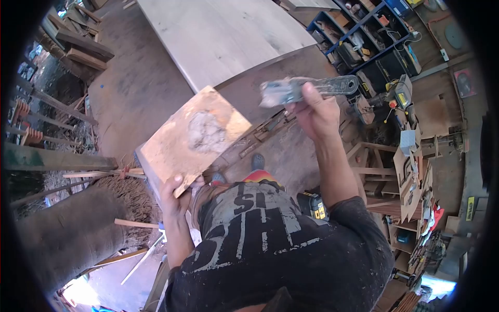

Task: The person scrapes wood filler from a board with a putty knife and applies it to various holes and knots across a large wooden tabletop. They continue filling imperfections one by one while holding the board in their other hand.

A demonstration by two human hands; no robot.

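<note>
My left hand point(179, 193) grips the near corner of a square wooden board point(165, 136), thumb on top and fingers beneath. On the board sits a lump of greyish filler paste point(207, 131). My right hand point(318, 110) is closed around a putty knife point(332, 86), its thumb pressed along the tool. The knife's blade end looks smeared with pale paste and points left, apart from the board. Just beyond the board lies the corner of a large pale wooden tabletop point(223, 39).
Blue shelving point(358, 31) full of tools stands at the upper right. A yellow-and-black battery pack point(313, 205) is by my right side. Wood offcuts point(86, 52) are stacked at the upper left, and a large dark cylinder point(73, 234) lies at the lower left.
</note>
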